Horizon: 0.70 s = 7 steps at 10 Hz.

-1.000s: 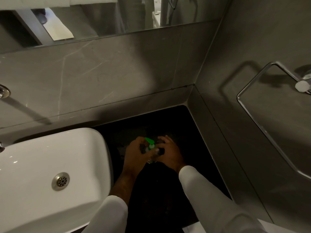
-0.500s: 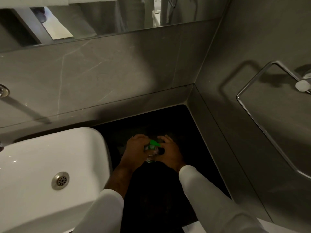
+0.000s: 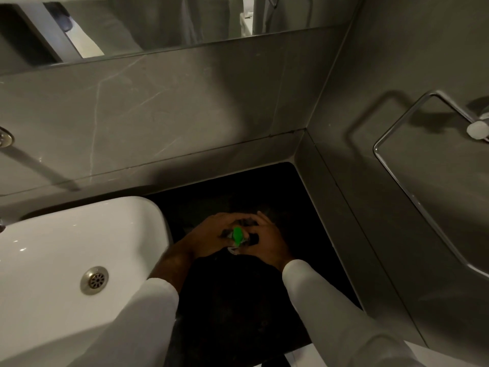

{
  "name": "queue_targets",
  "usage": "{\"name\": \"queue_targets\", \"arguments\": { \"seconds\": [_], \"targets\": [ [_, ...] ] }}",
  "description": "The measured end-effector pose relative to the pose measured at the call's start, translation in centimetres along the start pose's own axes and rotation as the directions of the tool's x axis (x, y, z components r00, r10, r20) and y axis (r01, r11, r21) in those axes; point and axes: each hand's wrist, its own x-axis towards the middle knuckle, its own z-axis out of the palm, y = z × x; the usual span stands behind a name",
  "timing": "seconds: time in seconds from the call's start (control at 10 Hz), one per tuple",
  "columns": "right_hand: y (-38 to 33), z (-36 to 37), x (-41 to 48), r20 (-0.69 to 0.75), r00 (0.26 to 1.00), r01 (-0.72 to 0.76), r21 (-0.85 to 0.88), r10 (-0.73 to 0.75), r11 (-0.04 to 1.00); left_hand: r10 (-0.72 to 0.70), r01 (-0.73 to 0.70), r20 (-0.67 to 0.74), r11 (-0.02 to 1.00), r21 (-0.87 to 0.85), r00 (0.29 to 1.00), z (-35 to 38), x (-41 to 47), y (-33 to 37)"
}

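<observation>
Nearest, two white sleeves enter from the bottom edge, left sleeve and right sleeve, both angled inward over a black counter.

Left forearm is bare below the cuff and crosses just beside the sink's right rim.

Left hand: fingers curled round a small bottle from the left side, gripping it.

Right hand: fingers curled in against the same bottle from the right, holding it too. Thumb side faces the camera.

Bottle sits between the two hands, low over the counter, roughly mid-way between sink and side wall. Only its bright green top and a sliver of clear body below show; the hands cover the rest. Cannot tell whether its base touches the counter. Something dark lies by the right fingers, too dim to make out.

Sink: white, rounded corners, fills the lower left. Metal drain in its floor. Its right rim stands close to the left wrist.

Counter runs back into the corner where the walls meet; that corner patch is in deep shade.

Side wall, grey tile, to the right, carrying a chrome towel ring that juts out above the counter's right edge, well apart from the hands.

Back wall, grey veined tile. Round metal fitting at its far left edge, throwing a long shadow.

Farthest, a mirror along the top.
</observation>
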Motion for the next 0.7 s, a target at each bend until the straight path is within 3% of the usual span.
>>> {"name": "queue_targets", "arguments": {
  "seconds": [0.5,0.6,0.7],
  "targets": [
    [1.4,2.2,-0.3,-0.088,0.996,0.006,0.031,-0.004,1.0,-0.044,0.044,-0.129,0.999,-0.003,0.991,2.3,-1.7,-0.9],
    [1.4,2.4,0.0,-0.113,0.993,-0.024,-0.009,0.023,1.0,-0.107,0.082,-0.138,0.981,-0.175,0.985,2.9,-2.2,-1.5],
    [1.7,2.1,-0.1,-0.05,0.999,-0.025,-0.103,0.02,0.994,-0.134,0.1,-0.089,0.946,-0.309,0.987,3.2,-2.6,-1.6]
  ]
}}
